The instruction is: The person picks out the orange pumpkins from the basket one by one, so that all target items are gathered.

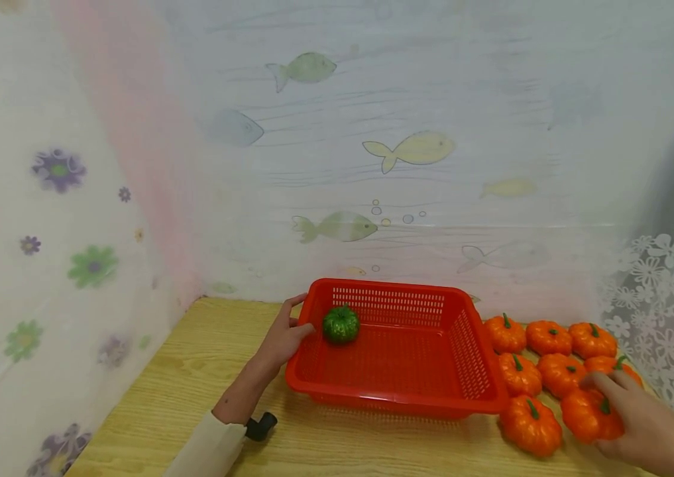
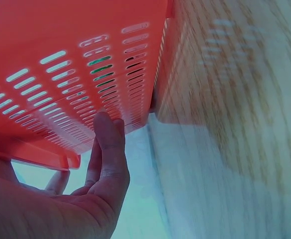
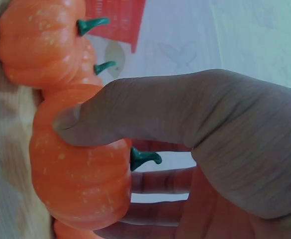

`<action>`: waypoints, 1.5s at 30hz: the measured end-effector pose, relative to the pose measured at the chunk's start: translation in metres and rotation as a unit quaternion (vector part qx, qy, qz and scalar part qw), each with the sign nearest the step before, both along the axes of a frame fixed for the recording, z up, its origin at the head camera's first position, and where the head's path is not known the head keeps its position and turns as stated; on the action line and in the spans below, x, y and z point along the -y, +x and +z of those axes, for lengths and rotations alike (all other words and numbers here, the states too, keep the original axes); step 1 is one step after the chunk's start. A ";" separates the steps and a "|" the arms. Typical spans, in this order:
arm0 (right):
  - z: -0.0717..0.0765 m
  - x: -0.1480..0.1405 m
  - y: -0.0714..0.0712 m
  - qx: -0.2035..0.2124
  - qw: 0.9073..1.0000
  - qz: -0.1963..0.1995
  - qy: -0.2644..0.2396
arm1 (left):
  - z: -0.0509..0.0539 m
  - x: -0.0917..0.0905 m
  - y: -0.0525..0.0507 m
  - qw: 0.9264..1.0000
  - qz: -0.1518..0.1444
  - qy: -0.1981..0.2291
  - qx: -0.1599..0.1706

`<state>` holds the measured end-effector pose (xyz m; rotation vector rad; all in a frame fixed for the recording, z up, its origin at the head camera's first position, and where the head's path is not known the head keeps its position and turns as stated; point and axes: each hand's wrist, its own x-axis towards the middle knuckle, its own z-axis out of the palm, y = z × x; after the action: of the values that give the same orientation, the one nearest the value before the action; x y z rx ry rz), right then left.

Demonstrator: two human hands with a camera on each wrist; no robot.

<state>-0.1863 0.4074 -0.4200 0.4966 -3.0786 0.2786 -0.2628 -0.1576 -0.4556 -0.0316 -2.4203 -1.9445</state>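
Note:
A red plastic basket (image 1: 396,399) with slotted walls stands on the wooden table, and inside it near the left wall sits a shiny green toy pumpkin (image 1: 340,324). My left hand (image 1: 283,336) holds the basket's left rim, thumb over the edge; in the left wrist view its fingers (image 2: 110,144) touch the slotted outer wall. At the front right, my right hand (image 1: 635,414) grips an orange toy pumpkin (image 1: 584,417). The right wrist view shows the thumb pressed on this pumpkin (image 3: 80,184), its green stem toward the palm and the other fingers around its far side.
Several more orange pumpkins (image 1: 530,424) stand in close rows to the right of the basket, next to the held one. Behind the table (image 1: 193,371) hangs a pale curtain (image 1: 337,165) printed with fish. A flowered curtain (image 1: 62,265) borders the left side.

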 end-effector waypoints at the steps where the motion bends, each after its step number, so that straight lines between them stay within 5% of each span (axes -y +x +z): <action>1: -0.001 -0.001 -0.001 0.015 1.000 -0.004 0.001 | 0.000 0.000 0.000 1.000 0.001 0.000 0.000; 18: -0.016 -0.009 -0.009 0.113 0.993 -0.028 -0.006 | -0.001 0.000 0.001 1.000 0.005 -0.007 0.003; 45: -0.014 -0.005 -0.012 0.105 0.994 -0.034 0.019 | 0.003 0.004 -0.001 0.999 -0.010 -0.028 0.020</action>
<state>-0.1988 0.4129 -0.4343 0.3857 -3.3024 0.2908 -0.2634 -0.1615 -0.4528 -0.0192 -2.5090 -1.9024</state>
